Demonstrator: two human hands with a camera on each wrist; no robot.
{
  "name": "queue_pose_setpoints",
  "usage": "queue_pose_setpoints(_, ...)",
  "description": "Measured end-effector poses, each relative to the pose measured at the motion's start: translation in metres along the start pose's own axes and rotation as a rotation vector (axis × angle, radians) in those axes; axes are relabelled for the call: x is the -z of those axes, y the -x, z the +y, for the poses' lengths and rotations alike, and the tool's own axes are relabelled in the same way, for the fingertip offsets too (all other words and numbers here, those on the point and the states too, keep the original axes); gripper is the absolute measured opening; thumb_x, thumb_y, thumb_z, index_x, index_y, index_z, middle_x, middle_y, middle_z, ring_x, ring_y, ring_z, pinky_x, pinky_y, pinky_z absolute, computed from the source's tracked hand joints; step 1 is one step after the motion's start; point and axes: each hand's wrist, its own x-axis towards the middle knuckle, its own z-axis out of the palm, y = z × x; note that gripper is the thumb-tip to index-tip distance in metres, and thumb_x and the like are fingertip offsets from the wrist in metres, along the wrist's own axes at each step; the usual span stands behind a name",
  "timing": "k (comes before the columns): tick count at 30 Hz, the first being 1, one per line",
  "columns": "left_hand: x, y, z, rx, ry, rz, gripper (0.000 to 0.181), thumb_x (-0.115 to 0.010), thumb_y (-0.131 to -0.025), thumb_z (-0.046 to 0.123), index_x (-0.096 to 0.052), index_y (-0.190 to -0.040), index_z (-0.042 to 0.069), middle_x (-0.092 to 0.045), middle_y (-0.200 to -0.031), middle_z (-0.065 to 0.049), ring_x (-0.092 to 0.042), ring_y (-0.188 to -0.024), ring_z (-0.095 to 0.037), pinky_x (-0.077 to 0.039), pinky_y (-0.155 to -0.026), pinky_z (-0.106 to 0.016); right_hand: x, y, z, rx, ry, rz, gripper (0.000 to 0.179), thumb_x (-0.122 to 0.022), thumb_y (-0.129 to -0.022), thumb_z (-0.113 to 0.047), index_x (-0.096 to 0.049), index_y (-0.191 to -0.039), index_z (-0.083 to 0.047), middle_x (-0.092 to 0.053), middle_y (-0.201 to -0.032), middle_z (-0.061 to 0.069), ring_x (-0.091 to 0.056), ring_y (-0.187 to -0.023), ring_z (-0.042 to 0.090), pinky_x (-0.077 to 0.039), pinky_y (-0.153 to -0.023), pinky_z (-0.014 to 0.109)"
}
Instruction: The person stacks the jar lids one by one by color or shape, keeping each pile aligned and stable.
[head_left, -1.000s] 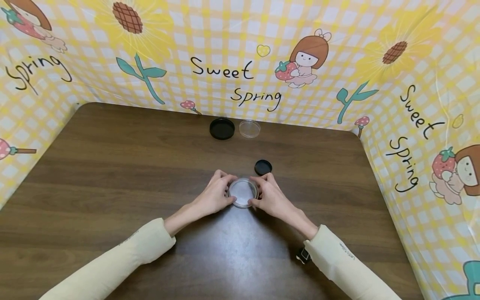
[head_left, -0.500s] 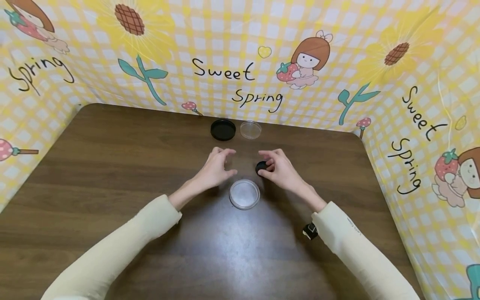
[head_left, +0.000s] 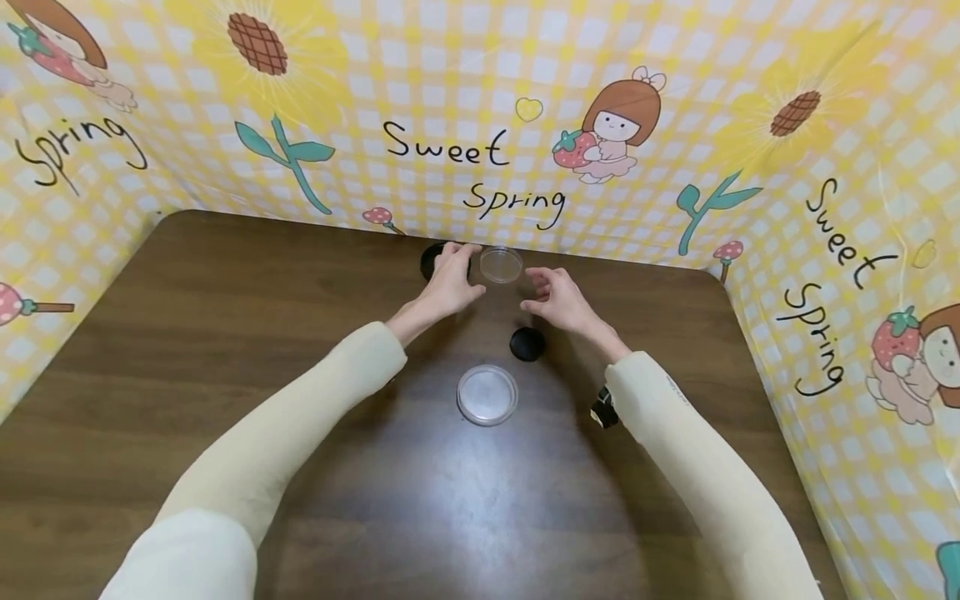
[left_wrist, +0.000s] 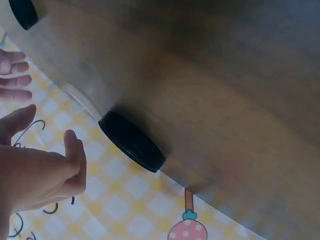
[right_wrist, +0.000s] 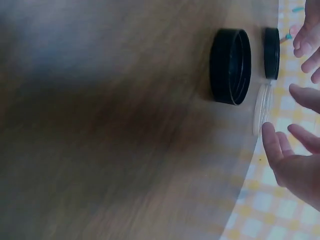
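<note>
My left hand (head_left: 450, 281) is at the back of the table, overlapping a large black round lid (head_left: 431, 261) in the head view. In the left wrist view its thumb and fingers are spread apart, with the large black lid beside them. Just to the right stands a shallow clear round dish (head_left: 501, 265), between the two hands. My right hand (head_left: 561, 302) is to the right of that dish, fingers loosely bent and holding nothing. A small black round lid (head_left: 527, 343) lies below the right hand, its open side showing in the right wrist view.
Nearer the person, another clear round dish (head_left: 487, 395) rests on the brown wooden table (head_left: 300, 275). A yellow checked cloth (head_left: 420, 92) with printed flowers and figures rises right behind the table's back edge and at both sides.
Both hands have let go of the near clear dish and moved away from the person toward the back. The left has reached the large black lid, the right has passed the small one.
</note>
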Motion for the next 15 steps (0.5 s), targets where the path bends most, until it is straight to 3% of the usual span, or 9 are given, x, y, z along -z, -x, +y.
queue_pose_setpoints(6, -0.012, -0.026, 0.005, 0.046, -0.039, -0.016, 0.069, -0.072, -0.084, 0.003, -0.039, -0.145, 0.0, -0.034, -0.141, -0.024, -0.033, -0.126, -0.042, -0.037, -0.099, -0.046, -0.004, -0.025, 0.007, -0.082, -0.012, 0.021, 0.061, -0.07, -0.087, -0.007, -0.042, -0.141, 0.004, -0.041, -0.133, 0.025, -0.05, -0.114, 0.037, -0.044, -0.094, 0.043)
queue_pose_setpoints(15, -0.024, -0.047, 0.012, 0.084, -0.126, -0.023, 0.067, -0.071, -0.084, 0.004, -0.041, -0.144, 0.002, -0.035, -0.141, -0.026, -0.035, -0.124, -0.045, -0.036, -0.101, -0.046, -0.01, -0.048, 0.018, -0.146, -0.008, 0.045, 0.065, -0.07, -0.087, -0.006, -0.039, -0.143, 0.003, -0.038, -0.136, 0.025, -0.049, -0.116, 0.036, -0.043, -0.096, 0.041)
